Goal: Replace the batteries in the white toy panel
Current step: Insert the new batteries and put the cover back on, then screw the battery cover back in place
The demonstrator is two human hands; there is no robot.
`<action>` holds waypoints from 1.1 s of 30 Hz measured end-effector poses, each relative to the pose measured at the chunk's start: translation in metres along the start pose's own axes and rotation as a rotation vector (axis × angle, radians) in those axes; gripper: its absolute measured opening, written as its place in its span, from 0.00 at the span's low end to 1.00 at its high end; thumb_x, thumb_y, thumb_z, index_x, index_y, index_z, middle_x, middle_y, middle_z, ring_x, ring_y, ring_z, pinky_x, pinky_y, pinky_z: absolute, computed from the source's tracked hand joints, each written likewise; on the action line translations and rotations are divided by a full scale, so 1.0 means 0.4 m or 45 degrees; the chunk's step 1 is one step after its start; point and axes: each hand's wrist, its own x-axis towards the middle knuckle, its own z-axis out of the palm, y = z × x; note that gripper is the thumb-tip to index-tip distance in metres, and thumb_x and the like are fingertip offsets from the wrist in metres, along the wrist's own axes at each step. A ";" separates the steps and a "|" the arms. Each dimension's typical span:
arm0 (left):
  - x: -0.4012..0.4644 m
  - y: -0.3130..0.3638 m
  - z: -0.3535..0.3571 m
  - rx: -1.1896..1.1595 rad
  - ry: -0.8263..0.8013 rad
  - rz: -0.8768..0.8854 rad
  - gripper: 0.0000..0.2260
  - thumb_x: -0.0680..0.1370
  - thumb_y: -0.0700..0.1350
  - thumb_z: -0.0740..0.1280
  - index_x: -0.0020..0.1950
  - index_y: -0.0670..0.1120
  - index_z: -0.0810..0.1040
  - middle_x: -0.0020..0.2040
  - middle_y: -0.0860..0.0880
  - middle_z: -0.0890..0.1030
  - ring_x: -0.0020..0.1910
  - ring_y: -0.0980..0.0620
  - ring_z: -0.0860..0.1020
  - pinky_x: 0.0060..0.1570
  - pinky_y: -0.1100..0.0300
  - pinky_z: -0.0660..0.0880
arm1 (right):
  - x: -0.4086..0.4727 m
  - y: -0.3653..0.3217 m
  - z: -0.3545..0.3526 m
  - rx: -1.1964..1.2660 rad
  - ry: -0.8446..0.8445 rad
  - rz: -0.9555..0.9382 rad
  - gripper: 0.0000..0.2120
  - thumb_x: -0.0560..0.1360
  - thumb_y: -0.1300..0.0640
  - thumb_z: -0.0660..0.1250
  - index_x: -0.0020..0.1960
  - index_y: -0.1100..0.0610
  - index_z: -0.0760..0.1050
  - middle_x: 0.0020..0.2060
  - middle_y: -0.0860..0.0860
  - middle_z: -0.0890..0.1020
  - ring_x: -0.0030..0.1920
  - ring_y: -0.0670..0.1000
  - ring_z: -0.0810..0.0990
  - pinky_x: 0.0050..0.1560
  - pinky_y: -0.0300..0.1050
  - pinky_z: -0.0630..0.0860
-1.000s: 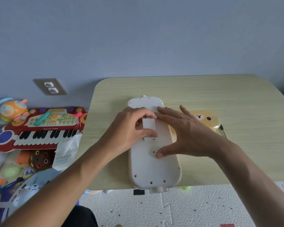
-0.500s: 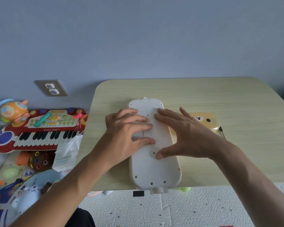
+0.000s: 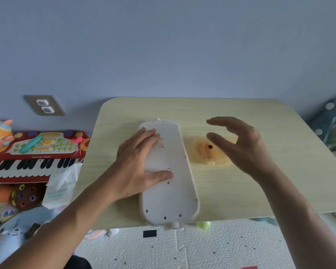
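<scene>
The white toy panel lies face down, lengthwise, in the middle of the pale wooden table. Its back shows small screw holes, and the battery cover sits flush in the panel. My left hand rests flat on the panel's left half, fingers spread and thumb on the middle. My right hand hovers above the table to the right of the panel, fingers apart and curved, holding nothing. No batteries are visible.
A blurred yellow bear-faced case lies on the table under my right hand. Left of the table, on the floor, are a red toy piano, other toys and a tissue pack. A wall socket is behind.
My right hand has lifted off the panel and moved right, over the yellow case. My left hand has flattened on the panel, where the cover, raised a second ago, lies flush.
</scene>
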 end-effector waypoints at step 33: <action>-0.005 0.009 0.000 -0.086 -0.079 -0.064 0.53 0.63 0.75 0.63 0.81 0.49 0.56 0.82 0.57 0.52 0.81 0.59 0.43 0.79 0.57 0.47 | 0.078 -0.113 0.031 0.676 0.048 0.256 0.06 0.77 0.66 0.69 0.53 0.60 0.81 0.39 0.57 0.87 0.35 0.51 0.82 0.37 0.45 0.82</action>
